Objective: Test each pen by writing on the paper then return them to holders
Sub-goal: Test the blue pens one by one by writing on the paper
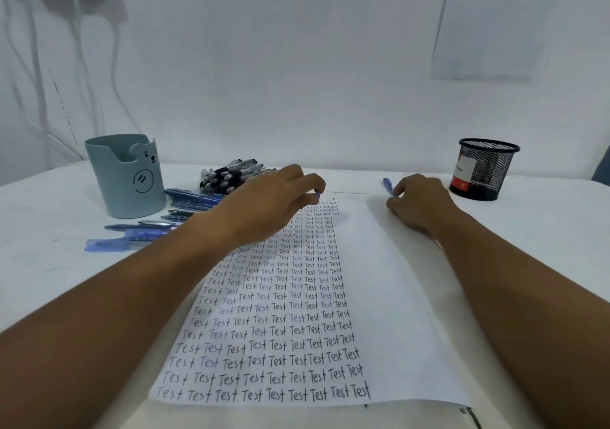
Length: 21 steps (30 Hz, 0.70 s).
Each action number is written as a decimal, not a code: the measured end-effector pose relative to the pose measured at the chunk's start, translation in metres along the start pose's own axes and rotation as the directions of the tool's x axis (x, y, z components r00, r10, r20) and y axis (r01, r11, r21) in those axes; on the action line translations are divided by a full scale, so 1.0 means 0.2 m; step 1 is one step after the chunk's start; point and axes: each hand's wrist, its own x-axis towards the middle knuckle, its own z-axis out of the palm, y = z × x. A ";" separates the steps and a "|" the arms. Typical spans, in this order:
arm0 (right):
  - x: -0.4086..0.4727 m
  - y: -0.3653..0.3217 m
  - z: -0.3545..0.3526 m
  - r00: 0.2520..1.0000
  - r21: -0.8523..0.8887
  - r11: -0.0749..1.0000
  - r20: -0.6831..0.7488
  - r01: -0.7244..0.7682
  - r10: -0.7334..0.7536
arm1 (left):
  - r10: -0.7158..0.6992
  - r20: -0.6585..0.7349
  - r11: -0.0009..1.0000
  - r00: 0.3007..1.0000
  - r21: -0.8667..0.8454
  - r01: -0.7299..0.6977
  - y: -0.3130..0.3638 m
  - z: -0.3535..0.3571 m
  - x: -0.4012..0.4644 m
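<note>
A blue pen is pinched in the curled fingers of the right hand, just right of the paper's top edge. The left hand, fingers curled, pinches a small blue cap over the paper, which is filled with rows of "Test". Loose pens lie beside a blue bear holder on the left; a black mesh holder stands on the right.

A white sheet of paper full of the word "Test" lies on the white bench. The left hand pinches a small blue cap over it. The right hand holds a blue pen near the black mesh cup. Blue and black pens lie beside the pale blue bear cup.
</note>
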 end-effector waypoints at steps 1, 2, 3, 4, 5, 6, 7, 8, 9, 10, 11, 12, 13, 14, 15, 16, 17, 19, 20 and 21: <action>0.00 0.00 0.00 1.000 0.004 1.000 -0.004 0.000 0.000 | -0.007 -0.005 1.000 1.000 -0.004 0.007 0.00 0.00 0.00; 0.00 0.00 0.00 1.000 0.003 1.000 -0.007 0.001 -0.001 | -0.015 -0.010 1.000 1.000 -0.016 0.015 0.00 0.00 0.00; 0.00 0.00 0.00 1.000 -0.002 1.000 -0.005 0.003 -0.003 | -0.029 -0.012 0.999 1.000 -0.039 0.028 -0.01 0.00 0.00; 0.00 0.00 0.01 1.000 -0.007 1.000 -0.004 0.006 -0.006 | -0.044 -0.010 0.997 0.999 -0.069 0.043 -0.02 0.00 0.00; 0.00 0.00 0.01 1.000 -0.006 1.000 -0.016 0.015 -0.015 | -0.062 0.000 0.994 0.998 -0.093 0.061 -0.03 0.01 0.00; 0.00 0.00 0.01 0.998 0.005 0.999 -0.044 0.033 -0.032 | -0.077 0.012 0.992 0.997 -0.095 0.078 -0.04 0.01 0.00; 0.00 -0.02 0.00 0.995 0.026 0.997 -0.081 0.066 -0.064 | -0.089 0.021 0.993 0.996 -0.081 0.090 -0.06 0.02 0.00; -0.01 -0.04 -0.01 0.987 0.056 0.991 -0.118 0.119 -0.112 | -0.102 0.027 0.992 0.994 -0.066 0.103 -0.07 0.02 0.00; -0.02 -0.07 -0.02 0.975 0.103 0.977 -0.139 0.186 -0.171 | -0.117 0.024 0.991 0.993 -0.064 0.118 -0.07 0.02 0.00; -0.04 -0.10 -0.04 0.960 0.171 0.949 -0.142 0.264 -0.241 | -0.137 0.013 0.988 0.991 -0.076 0.137 -0.07 0.02 0.00; -0.07 -0.14 -0.05 0.943 0.247 0.911 -0.122 0.330 -0.308 | -0.158 -0.004 0.983 0.987 -0.095 0.157 -0.07 0.01 -0.01; -0.10 -0.19 -0.06 0.925 0.313 0.871 -0.086 0.378 -0.370 | -0.167 -0.030 0.981 0.986 -0.108 0.163 -0.07 0.00 0.00; -0.13 -0.23 -0.07 0.907 0.360 0.840 -0.046 0.407 -0.420 | -0.165 -0.056 0.982 0.985 -0.102 0.159 -0.07 0.00 0.00; -0.15 -0.26 -0.07 0.892 0.398 0.816 -0.009 0.418 -0.452 | -0.162 -0.078 0.984 0.984 -0.087 0.155 -0.07 0.00 0.00; -0.18 -0.29 -0.07 0.882 0.440 0.797 0.021 0.414 -0.470 | -0.162 -0.094 0.985 0.982 -0.077 0.155 -0.07 0.00 0.00; -0.19 -0.31 -0.07 0.876 0.486 0.776 0.043 0.401 -0.480 | -0.158 -0.107 0.986 0.982 -0.076 0.151 -0.07 0.00 0.00; -0.21 -0.33 -0.07 0.872 0.531 0.754 0.056 0.387 -0.487 | -0.155 -0.115 0.986 0.981 -0.081 0.146 -0.07 0.00 0.00; -0.22 -0.34 -0.08 0.869 0.603 0.713 0.065 0.357 -0.490 | -0.151 -0.124 0.985 0.981 -0.096 0.140 -0.07 0.00 0.00; -0.22 -0.35 -0.08 0.868 0.631 0.696 0.070 0.344 -0.492 | -0.147 -0.128 0.987 0.981 -0.092 0.135 -0.06 0.00 0.00; -0.23 -0.34 -0.08 0.865 0.653 0.681 0.076 0.333 -0.496 | -0.140 -0.131 0.988 0.981 -0.086 0.130 -0.06 0.00 0.00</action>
